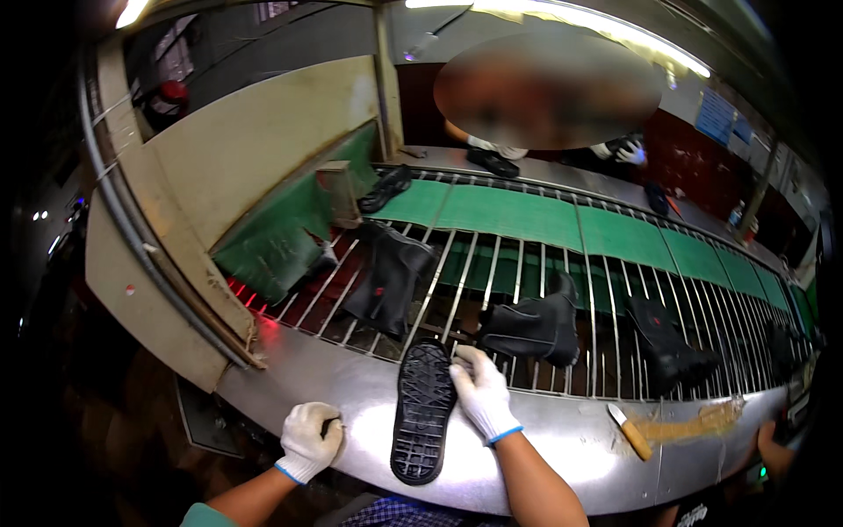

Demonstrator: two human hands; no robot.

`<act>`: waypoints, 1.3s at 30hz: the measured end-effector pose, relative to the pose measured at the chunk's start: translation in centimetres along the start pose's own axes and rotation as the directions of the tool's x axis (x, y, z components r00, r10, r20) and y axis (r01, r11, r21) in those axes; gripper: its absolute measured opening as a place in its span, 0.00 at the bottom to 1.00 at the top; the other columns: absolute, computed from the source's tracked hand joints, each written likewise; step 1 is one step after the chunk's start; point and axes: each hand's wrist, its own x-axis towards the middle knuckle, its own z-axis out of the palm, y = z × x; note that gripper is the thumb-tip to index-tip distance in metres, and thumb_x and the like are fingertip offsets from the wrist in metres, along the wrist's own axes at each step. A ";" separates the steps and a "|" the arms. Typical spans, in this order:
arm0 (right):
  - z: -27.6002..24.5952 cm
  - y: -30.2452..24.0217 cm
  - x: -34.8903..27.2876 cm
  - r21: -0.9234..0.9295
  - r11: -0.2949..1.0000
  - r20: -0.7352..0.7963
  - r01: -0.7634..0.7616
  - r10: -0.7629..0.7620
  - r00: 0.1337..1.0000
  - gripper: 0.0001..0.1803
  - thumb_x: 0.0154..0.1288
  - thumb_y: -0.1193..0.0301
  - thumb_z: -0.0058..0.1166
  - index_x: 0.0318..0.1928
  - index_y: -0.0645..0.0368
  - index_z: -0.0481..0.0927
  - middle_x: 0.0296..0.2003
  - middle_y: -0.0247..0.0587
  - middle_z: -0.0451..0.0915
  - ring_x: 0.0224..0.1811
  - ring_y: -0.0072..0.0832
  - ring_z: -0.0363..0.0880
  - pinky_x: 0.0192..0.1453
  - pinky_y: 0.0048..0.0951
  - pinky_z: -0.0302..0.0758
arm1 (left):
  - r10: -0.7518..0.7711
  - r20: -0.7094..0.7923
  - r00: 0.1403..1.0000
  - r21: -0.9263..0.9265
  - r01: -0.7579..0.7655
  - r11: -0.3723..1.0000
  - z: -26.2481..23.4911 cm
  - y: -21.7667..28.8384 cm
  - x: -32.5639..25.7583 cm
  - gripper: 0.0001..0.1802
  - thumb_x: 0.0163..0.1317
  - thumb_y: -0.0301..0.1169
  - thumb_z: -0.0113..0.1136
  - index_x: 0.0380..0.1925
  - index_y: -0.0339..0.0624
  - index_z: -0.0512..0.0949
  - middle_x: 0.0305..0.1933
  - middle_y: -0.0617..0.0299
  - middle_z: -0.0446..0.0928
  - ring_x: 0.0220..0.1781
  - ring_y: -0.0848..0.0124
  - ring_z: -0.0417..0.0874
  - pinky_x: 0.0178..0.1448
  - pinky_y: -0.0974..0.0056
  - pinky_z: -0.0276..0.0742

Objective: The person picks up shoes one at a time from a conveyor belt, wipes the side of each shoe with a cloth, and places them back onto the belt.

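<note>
A black shoe sole is tilted up over the metal ledge, its ribbed tread facing me. My right hand, in a white knit glove with a blue cuff, is closed on the sole's upper right edge. Left of the sole, over the ledge's front edge, my left hand is gloved the same way. Its fingers are curled closed, and whatever they might hold is hidden. Just beyond the sole, a black boot and another black boot lie on the conveyor's metal rods.
A wooden-handled knife lies on the metal ledge by brown tape. More black boots rest on the rods at right. Green mats line the far lane, by a black sole. Across it, a person's gloved hands hold dark footwear.
</note>
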 end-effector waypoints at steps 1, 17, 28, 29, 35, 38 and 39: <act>0.4 0.1 0.1 0.026 1.000 0.010 0.009 -0.009 1.000 0.23 0.77 0.70 0.62 0.68 0.62 0.80 0.58 0.50 0.88 0.61 0.36 0.89 0.69 0.36 0.83 | -0.012 0.003 1.000 0.008 0.012 1.000 -0.4 -0.2 -0.2 0.06 0.58 0.29 0.70 0.36 0.44 0.87 0.42 0.54 0.88 0.46 0.48 0.88 0.54 0.47 0.85; 0.5 0.7 -0.3 -0.224 0.924 -0.069 0.311 -0.333 0.940 0.32 0.65 0.82 0.56 0.71 0.59 0.77 0.58 0.53 0.83 0.57 0.43 0.86 0.63 0.40 0.85 | 0.008 0.018 1.000 -0.017 -0.008 1.000 0.9 -4.4 8.5 0.20 0.66 0.34 0.69 0.56 0.40 0.82 0.57 0.49 0.84 0.56 0.49 0.86 0.61 0.48 0.82; 0.0 1.0 -1.1 -0.126 0.986 -0.284 0.113 -0.145 0.948 0.36 0.53 0.86 0.52 0.68 0.67 0.76 0.62 0.53 0.75 0.58 0.39 0.80 0.64 0.37 0.80 | 0.444 0.177 0.878 0.637 -0.446 0.628 14.4 -17.2 45.4 0.21 0.69 0.29 0.55 0.61 0.41 0.79 0.53 0.54 0.79 0.60 0.54 0.78 0.66 0.52 0.76; 0.1 -0.1 -0.5 -0.173 0.985 -0.296 0.014 -0.065 0.953 0.30 0.58 0.84 0.56 0.65 0.66 0.79 0.59 0.55 0.79 0.58 0.43 0.82 0.65 0.40 0.80 | 0.421 0.223 0.879 0.657 -0.455 0.602 16.2 -18.0 47.1 0.23 0.66 0.29 0.58 0.62 0.41 0.79 0.55 0.54 0.79 0.62 0.54 0.78 0.69 0.52 0.75; -0.5 -1.4 1.1 -0.302 0.953 -0.078 0.034 -0.060 0.995 0.26 0.70 0.75 0.61 0.67 0.64 0.79 0.62 0.57 0.80 0.66 0.53 0.77 0.73 0.50 0.73 | 0.308 0.362 0.880 0.613 -0.474 0.633 24.2 -23.7 53.5 0.22 0.75 0.31 0.51 0.66 0.42 0.77 0.62 0.50 0.81 0.65 0.52 0.81 0.68 0.49 0.78; -0.3 -2.5 1.5 -0.308 0.951 -0.077 -0.030 0.007 0.997 0.22 0.71 0.74 0.63 0.64 0.63 0.82 0.59 0.57 0.82 0.61 0.54 0.80 0.69 0.50 0.76 | 0.061 0.408 0.911 0.573 -0.307 0.760 26.4 -21.8 55.9 0.31 0.70 0.27 0.57 0.74 0.41 0.71 0.73 0.44 0.76 0.73 0.47 0.77 0.71 0.46 0.79; -0.3 -2.8 1.7 -0.311 0.950 -0.075 -0.039 0.017 0.997 0.21 0.71 0.74 0.63 0.63 0.63 0.82 0.57 0.57 0.83 0.60 0.54 0.81 0.68 0.50 0.77 | 0.053 0.389 0.920 0.564 -0.283 0.776 27.0 -22.2 56.1 0.31 0.69 0.26 0.58 0.73 0.40 0.71 0.70 0.44 0.78 0.72 0.46 0.79 0.71 0.45 0.79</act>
